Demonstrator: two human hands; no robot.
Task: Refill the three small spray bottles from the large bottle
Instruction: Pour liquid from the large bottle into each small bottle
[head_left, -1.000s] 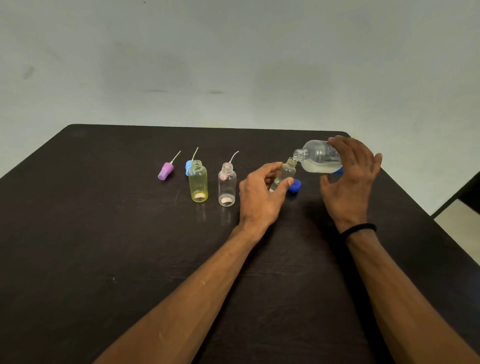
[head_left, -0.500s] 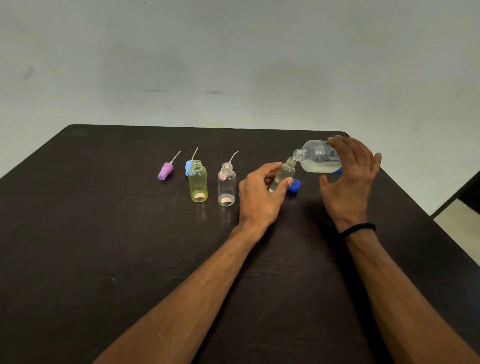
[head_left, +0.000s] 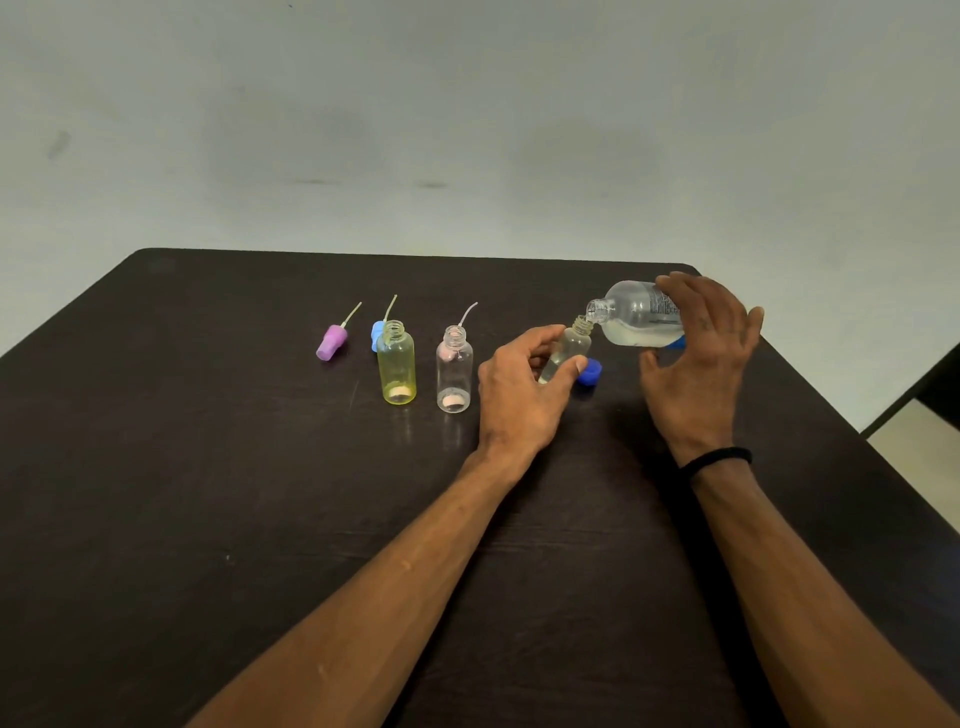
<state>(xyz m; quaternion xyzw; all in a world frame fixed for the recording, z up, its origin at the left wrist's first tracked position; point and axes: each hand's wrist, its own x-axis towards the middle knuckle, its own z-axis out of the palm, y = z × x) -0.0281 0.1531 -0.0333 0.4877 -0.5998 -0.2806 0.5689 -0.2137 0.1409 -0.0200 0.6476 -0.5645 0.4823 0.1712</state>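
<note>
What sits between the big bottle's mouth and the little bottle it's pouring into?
Nothing visible. The large bottle, tipped in the right hand, has its open mouth right at the uncapped neck of the small bottle that the left hand holds. The blue cap lies behind on the table.

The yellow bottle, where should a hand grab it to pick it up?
Hold the yellow bottle round the middle of its straight round body, coming from the near side. It stands upright with its neck open, so a side hold likely keeps it level. The clear bottle stands close on its right.
</note>
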